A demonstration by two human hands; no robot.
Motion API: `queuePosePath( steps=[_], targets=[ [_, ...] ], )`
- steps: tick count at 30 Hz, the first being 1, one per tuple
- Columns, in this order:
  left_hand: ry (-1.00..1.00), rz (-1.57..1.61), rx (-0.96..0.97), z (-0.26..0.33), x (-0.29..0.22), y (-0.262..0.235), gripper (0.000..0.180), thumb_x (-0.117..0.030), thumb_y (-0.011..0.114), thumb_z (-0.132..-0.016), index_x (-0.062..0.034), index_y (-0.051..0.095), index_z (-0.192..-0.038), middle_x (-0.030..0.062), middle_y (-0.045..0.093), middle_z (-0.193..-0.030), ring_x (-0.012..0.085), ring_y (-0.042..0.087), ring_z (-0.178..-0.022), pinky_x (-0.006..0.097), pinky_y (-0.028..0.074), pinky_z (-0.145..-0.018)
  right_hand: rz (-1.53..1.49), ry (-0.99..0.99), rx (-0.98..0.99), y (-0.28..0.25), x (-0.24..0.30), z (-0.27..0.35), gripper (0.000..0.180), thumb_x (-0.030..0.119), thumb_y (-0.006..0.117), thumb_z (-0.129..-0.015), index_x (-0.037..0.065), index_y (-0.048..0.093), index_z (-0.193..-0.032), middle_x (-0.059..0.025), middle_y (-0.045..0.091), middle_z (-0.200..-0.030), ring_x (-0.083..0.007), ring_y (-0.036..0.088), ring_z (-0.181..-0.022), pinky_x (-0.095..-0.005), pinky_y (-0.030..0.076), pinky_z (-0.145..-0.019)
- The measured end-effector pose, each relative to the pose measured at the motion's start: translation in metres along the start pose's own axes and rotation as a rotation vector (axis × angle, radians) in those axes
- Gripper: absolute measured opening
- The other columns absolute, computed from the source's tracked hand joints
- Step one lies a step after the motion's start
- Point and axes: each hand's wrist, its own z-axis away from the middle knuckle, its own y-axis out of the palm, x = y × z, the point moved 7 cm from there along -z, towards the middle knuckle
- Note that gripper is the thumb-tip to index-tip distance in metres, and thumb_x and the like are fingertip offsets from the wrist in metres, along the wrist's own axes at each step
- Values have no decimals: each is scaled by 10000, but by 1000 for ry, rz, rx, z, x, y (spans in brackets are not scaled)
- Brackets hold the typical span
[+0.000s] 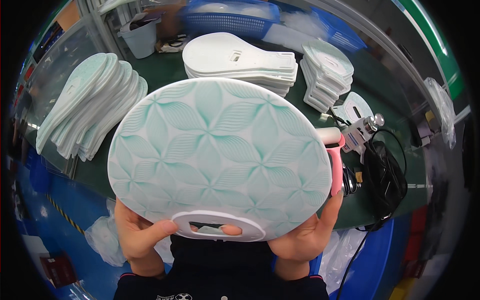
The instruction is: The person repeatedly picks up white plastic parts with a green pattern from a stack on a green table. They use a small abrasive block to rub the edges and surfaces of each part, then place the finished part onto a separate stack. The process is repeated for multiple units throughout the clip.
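A large rounded white plastic panel with a pale green flower-and-leaf pattern faces me, tilted up above the table. Near its lower edge is a raised white oval frame around a slot, and fingertips show through the slot. My left hand grips the lower left edge, its thumb lying on the front beside the frame. At the lower right, my right hand holds the edge, with most fingers hidden behind the panel. One of its fingers points up near a pink-handled white roller, partly hidden by the panel; contact is unclear.
Stacks of similar panels stand at the left, centre back and right back of the green table. On the right are a pump bottle and a black bag with cables. Blue baskets line the back.
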Motion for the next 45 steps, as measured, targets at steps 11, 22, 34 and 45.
queuePosePath(
  steps=[11,22,34,45],
  targets=[
    [-48,57,22,0,2,2,735,-28,648,-593,95,245,-1195,214,443,-1114,266,492,-999,338,393,-848,447,404,19,0,-23,13,759,494,346,-805,-23,92,-1300,-210,187,-1326,-340,236,-1211,-450,204,-974],
    [-326,51,762,31,28,64,749,-69,554,-786,45,16,-1294,177,278,-1281,242,327,-1174,325,296,-937,-77,85,-147,2,12,-45,820,550,324,-808,12,-44,-1306,-277,-42,-1332,-452,-47,-1220,-582,86,-958],
    [-467,509,800,51,16,82,487,-7,237,-868,63,-15,-1279,263,208,-1291,335,274,-1194,423,358,-918,136,62,-72,10,31,-80,707,398,330,-849,-73,18,-1273,-276,52,-1327,-377,140,-1232,-437,237,-973],
    [-293,269,596,30,19,67,571,24,354,-828,57,17,-1288,210,147,-1337,274,171,-1251,352,143,-1017,442,-5,-218,0,20,-75,493,132,413,-832,-87,221,-1230,-246,274,-1278,-373,327,-1155,-411,352,-906]
  ],
)
